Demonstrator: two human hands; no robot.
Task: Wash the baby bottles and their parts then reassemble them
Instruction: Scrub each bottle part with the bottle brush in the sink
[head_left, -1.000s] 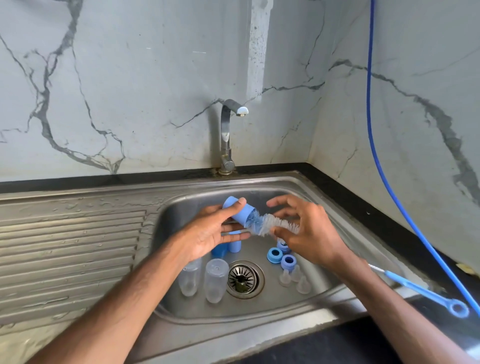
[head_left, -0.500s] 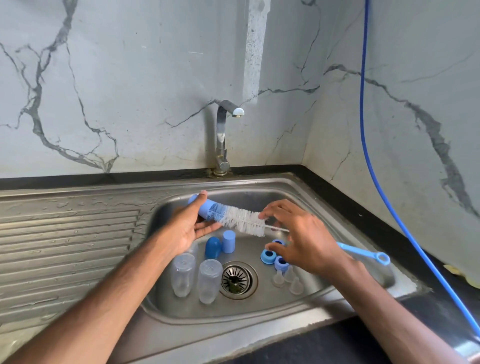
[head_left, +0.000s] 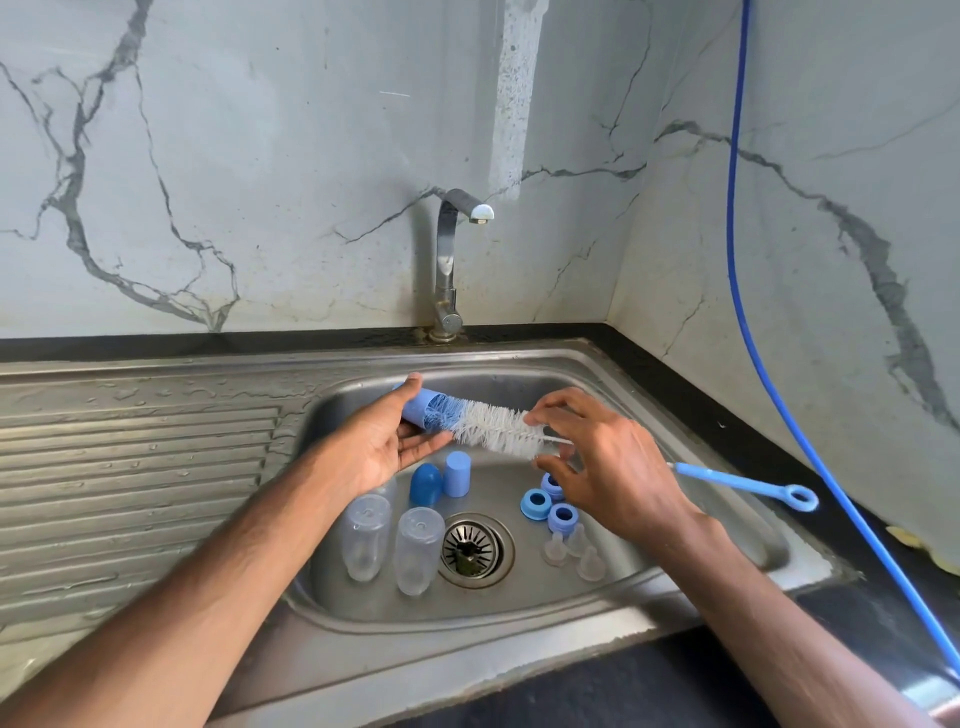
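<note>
Over the sink basin (head_left: 649, 395), my left hand (head_left: 384, 447) grips a light blue bottle cap (head_left: 415, 410) lying on its side. A white bottle brush (head_left: 493, 428) has its tip inside that cap. My right hand (head_left: 613, 467) pinches the brush's wire stem just behind the bristles; its blue handle (head_left: 748, 486) sticks out to the right. On the basin floor two clear bottles (head_left: 387, 540) stand upside down beside two blue caps (head_left: 441, 480), three blue collar rings (head_left: 548, 506) and three clear teats (head_left: 574, 553).
The tap (head_left: 452, 260) stands at the back of the sink with no water running. A wet ribbed drainboard (head_left: 135, 467) lies to the left. The drain (head_left: 475, 551) is in the basin's middle. A blue hose (head_left: 748, 291) hangs down the right wall across the black counter.
The brush has been drawn partway out of the cap, so most bristles now show. My right hand shifted right along the stem, and the handle moved out over the sink's right rim.
</note>
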